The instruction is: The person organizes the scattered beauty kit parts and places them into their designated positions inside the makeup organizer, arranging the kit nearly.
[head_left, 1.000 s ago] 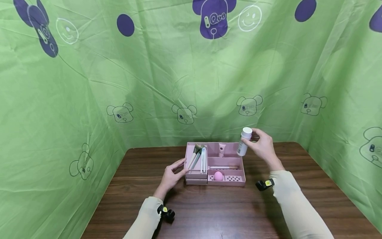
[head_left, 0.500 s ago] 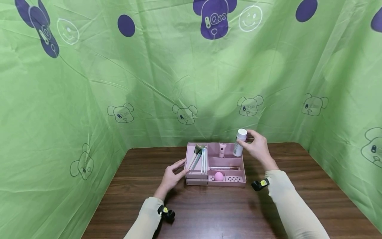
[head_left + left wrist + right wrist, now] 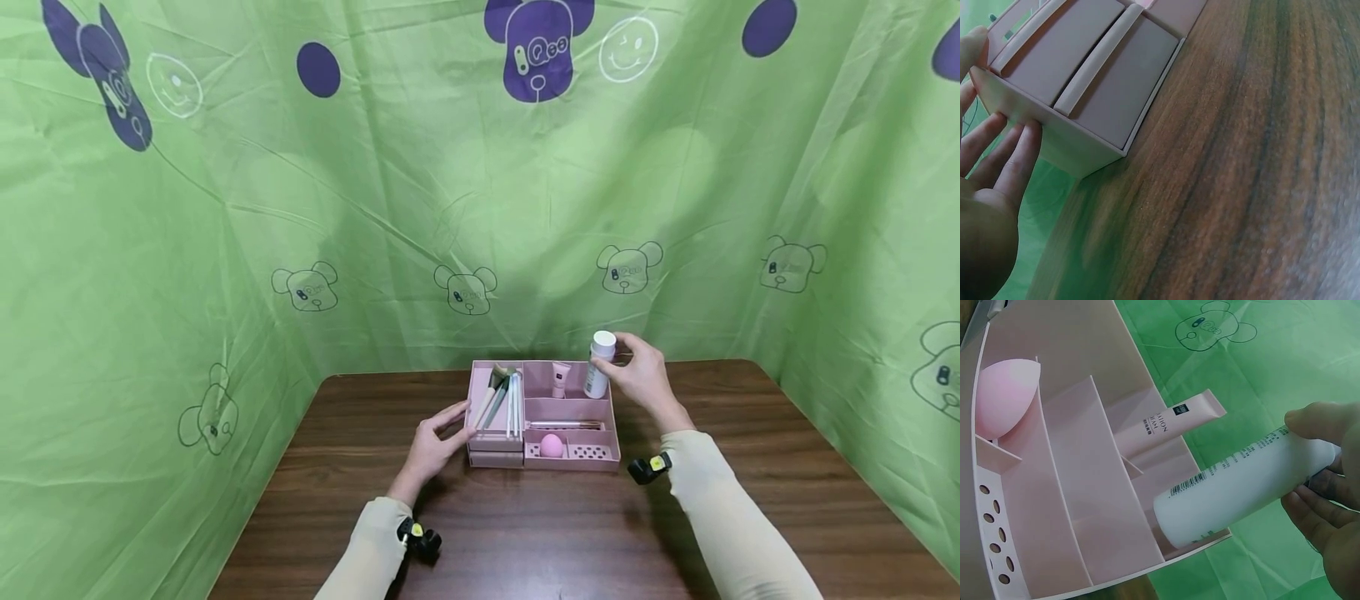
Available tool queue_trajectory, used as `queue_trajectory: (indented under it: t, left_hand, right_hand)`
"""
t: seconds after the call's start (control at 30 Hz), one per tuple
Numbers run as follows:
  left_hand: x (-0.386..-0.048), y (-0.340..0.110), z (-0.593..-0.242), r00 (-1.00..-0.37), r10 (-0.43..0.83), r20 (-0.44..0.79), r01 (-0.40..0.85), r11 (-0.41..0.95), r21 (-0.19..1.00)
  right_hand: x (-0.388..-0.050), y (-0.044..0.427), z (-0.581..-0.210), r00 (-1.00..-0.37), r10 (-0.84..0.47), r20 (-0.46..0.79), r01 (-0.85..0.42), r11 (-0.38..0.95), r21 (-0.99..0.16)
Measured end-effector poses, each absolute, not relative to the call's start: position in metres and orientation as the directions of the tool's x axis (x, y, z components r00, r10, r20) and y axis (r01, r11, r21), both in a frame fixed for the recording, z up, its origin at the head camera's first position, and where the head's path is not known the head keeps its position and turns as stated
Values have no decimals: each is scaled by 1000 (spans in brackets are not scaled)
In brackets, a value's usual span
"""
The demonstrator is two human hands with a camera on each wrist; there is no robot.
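A white bottle (image 3: 597,377) is held by its upper part between the thumb and fingers of my right hand (image 3: 645,377). In the right wrist view the bottle's base (image 3: 1179,522) dips into the rear right compartment of a pink organizer (image 3: 495,458), beside a small pink tube (image 3: 1166,422). Whether the base touches the compartment floor cannot be seen. My left hand (image 3: 431,450) rests against the organizer's left side, its fingertips (image 3: 1030,128) touching the wall and the thumb near the upper front edge.
Makeup brushes (image 3: 497,400) lie on the organizer's left top, above two drawers (image 3: 1116,81). A slim stick (image 3: 564,425) lies in the middle compartment and a pink makeup sponge (image 3: 551,446) in the front one. Green cloth (image 3: 375,208) hangs behind the wooden table (image 3: 525,533).
My right hand has brought the bottle leftward and down, from over the organizer's right edge into the rear right compartment. The left hand has stayed at the organizer's side.
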State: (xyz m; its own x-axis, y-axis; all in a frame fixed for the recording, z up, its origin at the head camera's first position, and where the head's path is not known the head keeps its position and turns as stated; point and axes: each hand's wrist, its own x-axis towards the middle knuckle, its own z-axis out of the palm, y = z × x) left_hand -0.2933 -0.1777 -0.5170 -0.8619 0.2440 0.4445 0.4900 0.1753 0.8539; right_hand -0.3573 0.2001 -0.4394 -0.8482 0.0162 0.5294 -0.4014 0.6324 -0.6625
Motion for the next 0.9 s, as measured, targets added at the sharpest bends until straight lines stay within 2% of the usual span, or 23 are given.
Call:
queue_trajectory:
  t: [0.9]
  left_hand:
    - [-291, -178, -511, -879, 250, 406, 457, 202, 866]
  right_hand:
    - [-363, 199, -451, -879, 23, 477, -326, 701, -635]
